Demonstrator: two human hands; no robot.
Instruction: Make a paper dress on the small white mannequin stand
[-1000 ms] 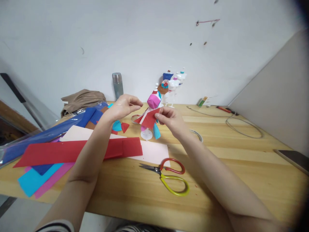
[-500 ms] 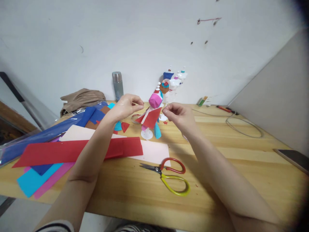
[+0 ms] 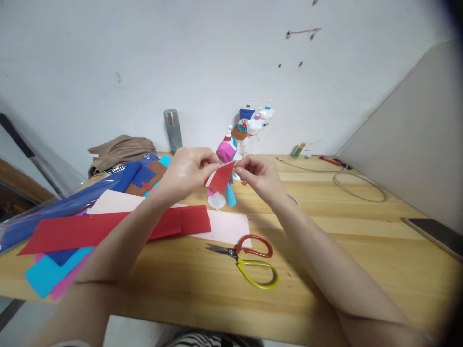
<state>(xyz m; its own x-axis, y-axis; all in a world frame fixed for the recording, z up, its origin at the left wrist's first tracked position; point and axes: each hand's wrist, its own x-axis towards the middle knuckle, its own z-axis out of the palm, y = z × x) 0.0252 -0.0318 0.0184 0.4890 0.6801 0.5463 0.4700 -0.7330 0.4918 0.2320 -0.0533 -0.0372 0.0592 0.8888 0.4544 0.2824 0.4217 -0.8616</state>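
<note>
A small doll-like figure with a pink, hat-like top (image 3: 226, 151) stands upright on a round white base (image 3: 216, 200). A red piece of felt or paper (image 3: 223, 177) with a pale strip along its left side hangs around its body, and a light blue strip (image 3: 230, 196) hangs beneath. My right hand (image 3: 259, 177) pinches the upper right corner of the red piece. On the other side my left hand (image 3: 190, 169) is closed, fingertips pressed together at the red piece's upper left edge, just below the pink top. What lies between the left fingertips is partly hidden.
Scissors (image 3: 231, 251) with red and yellow handles lie near the front. Coloured sheets, including a long red one (image 3: 108, 229), spread leftward. Behind stand similar figures (image 3: 247, 113) and a flask (image 3: 173, 131). A cable (image 3: 336, 180) and a phone (image 3: 434, 233) lie at right.
My left hand has moved right, from apart to touching the figure at the red piece. The right hand stays at the red corner. The view has shifted slightly.
</note>
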